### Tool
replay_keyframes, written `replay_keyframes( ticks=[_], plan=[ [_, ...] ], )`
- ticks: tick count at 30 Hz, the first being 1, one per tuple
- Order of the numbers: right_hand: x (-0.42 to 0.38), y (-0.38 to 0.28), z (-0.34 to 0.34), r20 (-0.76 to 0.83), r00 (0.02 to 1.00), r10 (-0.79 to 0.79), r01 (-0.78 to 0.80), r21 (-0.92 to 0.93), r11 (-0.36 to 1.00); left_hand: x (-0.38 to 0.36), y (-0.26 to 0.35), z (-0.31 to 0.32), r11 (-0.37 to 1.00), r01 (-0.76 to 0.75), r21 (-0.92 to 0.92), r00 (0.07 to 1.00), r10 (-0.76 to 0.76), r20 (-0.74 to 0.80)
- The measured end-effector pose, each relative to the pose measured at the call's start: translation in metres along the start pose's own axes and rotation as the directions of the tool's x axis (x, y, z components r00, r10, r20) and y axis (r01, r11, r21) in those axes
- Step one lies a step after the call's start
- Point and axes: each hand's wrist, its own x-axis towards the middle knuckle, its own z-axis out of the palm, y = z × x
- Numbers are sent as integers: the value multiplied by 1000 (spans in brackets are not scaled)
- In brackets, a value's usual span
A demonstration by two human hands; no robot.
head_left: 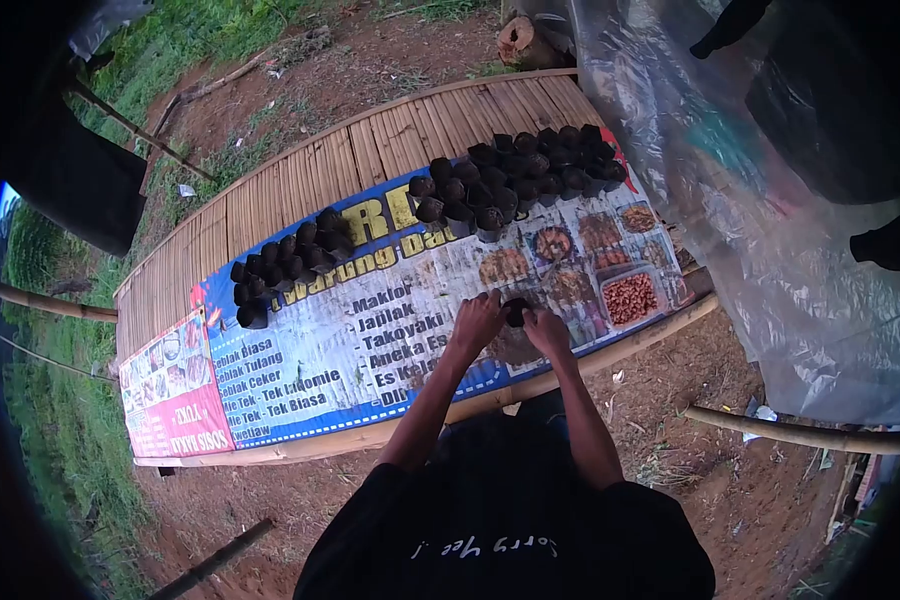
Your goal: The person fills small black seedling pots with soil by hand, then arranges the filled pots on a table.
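Note:
A small black planting bag [516, 311] stands between my two hands near the front edge of the banner-covered table. My left hand [479, 322] is at its left side, fingers bent and closed against the bag. From the right, my right hand [547, 331] grips the side of the same bag with thumb and fingers. Under and in front of the hands is a brownish patch [515, 347] on the banner. A clear tub of reddish-brown seeds or nuts [630, 297] sits to the right of my right hand.
Filled black bags stand in a large group [489, 222] at the back right and a smaller group [253, 316] at the left. The printed banner [300, 375] covers a bamboo table [370, 145]. Plastic sheeting [670, 130] hangs at right; a bamboo pole [790, 430] juts in below.

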Motion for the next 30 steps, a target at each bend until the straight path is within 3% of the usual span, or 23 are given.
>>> replay_keyframes(
  ticks=[4, 6, 8, 12, 14, 17, 21, 23, 24, 26, 28, 30],
  plan=[
    [-6, -5, 9, -88, 996, 0, -9, -101, 995, 3, -1, 1, 998, -56, 5, 998, 56, 31],
    [-11, -7, 1, -129, 992, -15, -1, -127, 992, 3, 4, -2, 999, 5, -48, 998, -2, 60],
    [-15, -8, -3, -230, 960, -158, 99, -250, 963, 0, 12, -8, 994, 35, -103, 999, -32, 31],
    [-8, 8, 6, -157, 974, -164, 121, -251, 960, -7, 10, 8, 979, 177, -105, 983, -171, 63],
    [-11, -1, -10, -191, 946, -261, 200, -286, 937, -5, 21, 0, 966, 205, -159, 979, -202, 34],
    [-3, 8, -6, -143, 947, -287, 234, -304, 924, -14, 20, 9, 952, 241, -188, 970, -243, 14],
    [-7, 11, -16, -118, 942, -316, 276, -266, 924, -14, 29, 0, 965, 246, -86, 969, -246, 18],
    [-16, 1, -30, -79, 981, -176, 163, -151, 975, -12, 38, -8, 965, 257, -60, 966, -258, -20],
    [-17, 2, -27, -73, 980, -183, 170, -147, 974, -11, 40, -9, 966, 257, -39, 964, -259, -58],
    [-15, 7, -22, 116, 993, -27, 32, -42, 999, -11, 34, -2, 972, 233, 13, 972, -233, -25],
    [-12, 14, -9, 73, 994, -86, 88, -25, 996, -11, 24, 7, 978, 200, 65, 979, -201, 13],
    [-10, 17, -8, 31, 990, -138, 138, -11, 990, -10, 20, 12, 985, 171, 2, 985, -171, -24]
  ],
)
